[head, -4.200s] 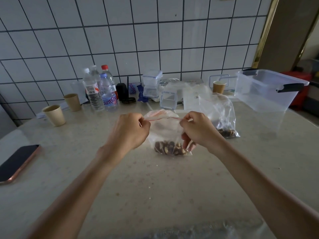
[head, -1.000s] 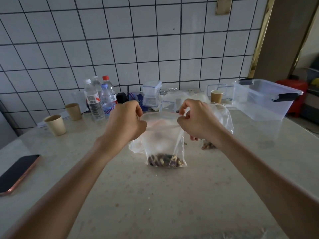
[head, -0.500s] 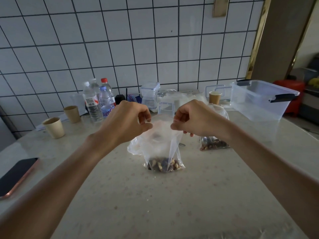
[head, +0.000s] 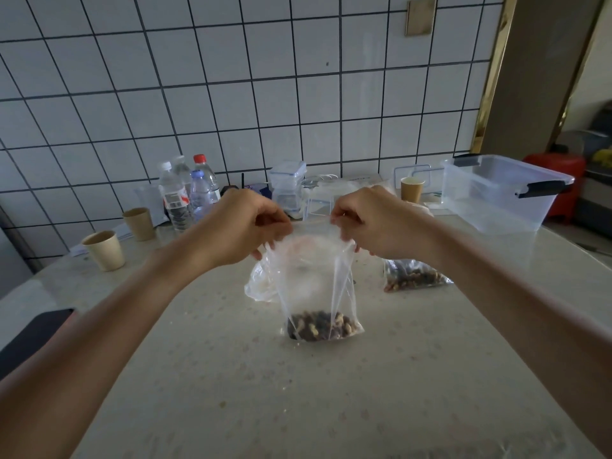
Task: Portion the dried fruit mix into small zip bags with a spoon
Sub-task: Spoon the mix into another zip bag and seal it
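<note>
Above the middle of the table, a small clear zip bag is held up by its top edge between two hands. The top left corner is pinched by the left hand, whose fingers are curled in on the plastic; the top right corner is pinched in the same way by the right hand. The bag hangs upright between them, its sides creased, and a small portion of dried fruit mix is gathered at its bottom. Whether the bottom touches the table surface or hangs just above it cannot be told. Whether the zip strip is sealed cannot be told either.

Just behind the held bag, to its left, a crumpled piece of clear plastic is seen on the table. To the right, below the right wrist, a second bag of fruit mix is laid on the surface, apart from the first.

Farther back, along the white tiled wall, a cluster of water bottles is stood, one with a red cap. Two paper cups are placed at the left, and a third paper cup at the right, near a large clear storage bin with dark latches. A stack of small clear containers is set behind the hands. At the left edge, a dark phone is laid flat on the table.
</note>
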`<state>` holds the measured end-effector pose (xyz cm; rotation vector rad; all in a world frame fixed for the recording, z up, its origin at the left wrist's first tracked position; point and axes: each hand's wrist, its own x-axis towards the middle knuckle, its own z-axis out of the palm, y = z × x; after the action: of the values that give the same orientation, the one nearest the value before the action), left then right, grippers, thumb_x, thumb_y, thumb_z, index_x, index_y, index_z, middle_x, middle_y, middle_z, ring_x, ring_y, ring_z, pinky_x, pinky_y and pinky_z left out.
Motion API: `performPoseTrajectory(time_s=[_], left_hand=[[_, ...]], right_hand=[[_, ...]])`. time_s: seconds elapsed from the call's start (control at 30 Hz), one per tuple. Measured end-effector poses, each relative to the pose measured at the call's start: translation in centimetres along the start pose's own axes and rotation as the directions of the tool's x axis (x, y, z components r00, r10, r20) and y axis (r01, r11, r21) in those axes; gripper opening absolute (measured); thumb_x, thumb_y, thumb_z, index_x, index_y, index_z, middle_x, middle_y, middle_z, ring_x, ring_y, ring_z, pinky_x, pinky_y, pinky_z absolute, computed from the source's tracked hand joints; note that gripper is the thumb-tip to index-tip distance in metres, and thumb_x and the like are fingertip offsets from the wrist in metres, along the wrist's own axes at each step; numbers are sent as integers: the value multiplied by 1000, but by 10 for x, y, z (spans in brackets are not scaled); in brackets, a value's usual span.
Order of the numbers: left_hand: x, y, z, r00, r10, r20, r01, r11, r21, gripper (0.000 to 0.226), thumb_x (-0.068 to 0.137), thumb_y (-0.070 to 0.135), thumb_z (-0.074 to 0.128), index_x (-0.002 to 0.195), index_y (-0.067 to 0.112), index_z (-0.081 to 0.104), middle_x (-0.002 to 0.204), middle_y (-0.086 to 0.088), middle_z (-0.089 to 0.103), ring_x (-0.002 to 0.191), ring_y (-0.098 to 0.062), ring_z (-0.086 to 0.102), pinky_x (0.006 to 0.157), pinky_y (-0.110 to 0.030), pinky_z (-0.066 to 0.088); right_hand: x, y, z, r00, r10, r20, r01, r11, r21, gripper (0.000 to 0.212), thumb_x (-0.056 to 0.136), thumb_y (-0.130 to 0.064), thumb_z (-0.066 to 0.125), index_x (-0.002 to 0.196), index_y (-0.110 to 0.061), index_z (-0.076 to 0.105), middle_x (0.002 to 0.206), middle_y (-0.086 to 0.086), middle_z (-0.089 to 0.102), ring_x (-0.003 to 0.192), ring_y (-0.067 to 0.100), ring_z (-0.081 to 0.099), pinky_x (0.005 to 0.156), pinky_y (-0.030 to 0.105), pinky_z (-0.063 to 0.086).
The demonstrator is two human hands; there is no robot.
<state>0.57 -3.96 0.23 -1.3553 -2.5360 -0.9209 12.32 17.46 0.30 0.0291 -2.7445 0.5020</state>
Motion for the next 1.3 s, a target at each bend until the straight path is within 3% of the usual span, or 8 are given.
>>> performPoseTrajectory(time_s=[0.17, 0.33, 0.47, 0.7, 0.8, 0.93, 1.2, 1.3], left_hand=[[-2, -1, 1, 990, -108, 95, 119, 985, -126, 11, 99, 18, 69, 98, 12, 79, 76, 0, 78, 71, -17, 75, 58, -30, 64], [0, 4, -3, 993, -116, 23, 118, 980, -161, 8, 91, 11, 79, 87, 9, 72, 71, -5, 75, 61, -16, 74, 52, -27, 61], [1, 7, -2, 998, -52, -26, 50, 995, -91, 12, 90, 12, 80, 90, 11, 68, 77, -3, 74, 62, -16, 74, 53, -29, 62], [-10, 2, -7, 960, 270, 74, -279, 949, 147, 25, 93, 13, 68, 97, 37, 74, 86, 12, 73, 77, -6, 68, 69, -13, 52], [-13, 1, -8, 934, 267, 239, -275, 961, 1, 19, 91, 40, 59, 104, 39, 73, 90, 24, 71, 76, -5, 67, 65, -14, 52], [-5, -8, -7, 922, 218, 319, -277, 949, 152, 30, 83, 70, 62, 95, 43, 67, 85, 21, 68, 77, -2, 66, 63, -12, 51], [3, 1, -3, 912, 177, 371, -177, 984, -34, 27, 73, 56, 81, 81, 34, 68, 86, 26, 69, 60, -3, 65, 62, -16, 54], [-1, 10, -4, 888, 163, 431, -81, 976, -202, 23, 77, 54, 84, 92, 39, 74, 95, 19, 75, 58, -16, 72, 52, -18, 53]], right_hand=[[-7, -3, 3, 991, -75, -108, 49, 972, -231, 25, 104, -14, 49, 112, -20, 72, 107, -4, 69, 90, 17, 67, 63, 25, 44], [-17, -24, 9, 862, -466, -199, 483, 875, 42, 13, 94, -20, 76, 104, -11, 74, 97, -3, 72, 84, 7, 65, 80, 16, 52], [-11, -25, 24, 933, -311, 179, 339, 928, -155, 40, 90, -41, 78, 125, -27, 66, 119, -10, 70, 97, 2, 58, 86, 23, 48], [-7, -11, 10, 960, -247, 129, 253, 967, -28, 11, 100, -27, 66, 108, -25, 75, 105, -12, 74, 91, 3, 67, 79, 22, 51], [-5, -8, 1, 954, -266, 136, 257, 963, 81, 11, 96, -19, 72, 106, -18, 78, 101, -9, 76, 91, 6, 68, 83, 26, 56], [-7, -4, -13, 947, -259, 190, 209, 947, 245, 8, 87, -12, 82, 93, -14, 77, 91, 1, 75, 85, 17, 69, 87, 42, 57], [-5, -5, -18, 929, -274, 249, 209, 943, 259, 12, 91, -29, 79, 85, -24, 69, 81, -10, 69, 74, 1, 62, 72, 16, 49], [-2, -5, -16, 943, -261, 207, 198, 939, 281, 20, 96, -26, 74, 88, -9, 66, 71, -1, 69, 63, 13, 66, 65, 22, 54]])
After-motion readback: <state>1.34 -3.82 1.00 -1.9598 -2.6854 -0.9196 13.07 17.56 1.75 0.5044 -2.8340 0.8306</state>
